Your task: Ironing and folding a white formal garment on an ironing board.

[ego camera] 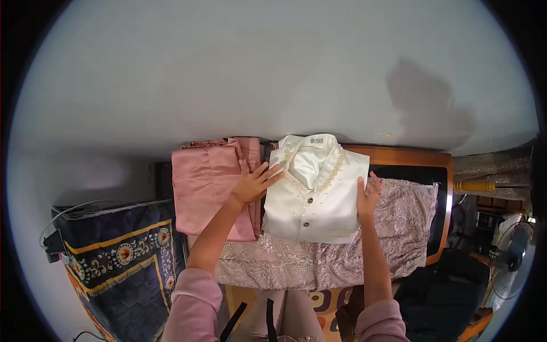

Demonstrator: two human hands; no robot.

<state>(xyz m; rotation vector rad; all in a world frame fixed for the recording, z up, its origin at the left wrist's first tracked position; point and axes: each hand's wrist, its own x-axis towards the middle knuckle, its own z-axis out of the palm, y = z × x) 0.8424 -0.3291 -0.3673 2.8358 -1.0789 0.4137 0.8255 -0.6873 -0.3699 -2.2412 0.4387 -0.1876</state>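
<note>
A folded white satin shirt with a beaded stand-up collar and dark buttons lies before me. My left hand is spread flat, its fingertips on the shirt's left shoulder. Along the shirt's right edge rests my right hand, thumb on the cloth and fingers apart beyond the edge. Folded pink satin cloth with a gathered top edge lies to the left, partly under my left forearm. Beneath the shirt spreads a mauve lace cloth with raised swirls.
A wood-framed table with a dark top carries the clothes against a pale wall. On the left stands something covered by dark patterned fabric. Dark cloth and a fan are on the right.
</note>
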